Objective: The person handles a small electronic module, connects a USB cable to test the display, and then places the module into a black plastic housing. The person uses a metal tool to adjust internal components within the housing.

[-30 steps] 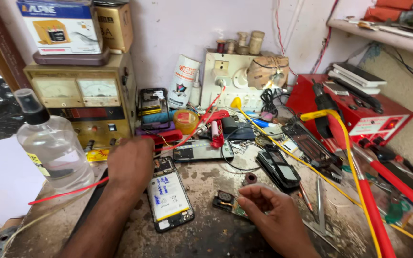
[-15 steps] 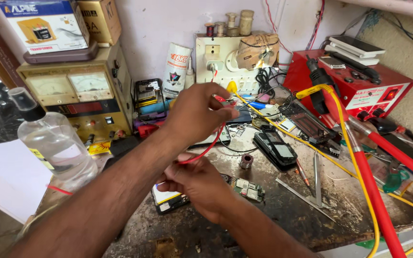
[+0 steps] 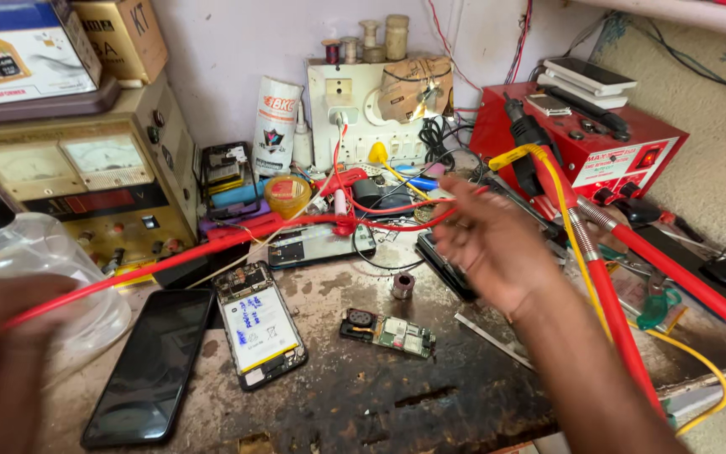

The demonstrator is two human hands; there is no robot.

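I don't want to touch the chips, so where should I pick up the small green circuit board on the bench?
Probably pinch the circuit board by its two long edges with fingers from above. It lies flat and alone on the worn benchtop, components facing up, with bare space on both long sides beside the opened phone.

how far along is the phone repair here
Done: the opened phone lies back off, its small circuit board out on the bench. In hand: both hands, left hand and right hand, stretch a red wire. Left: board not refitted.
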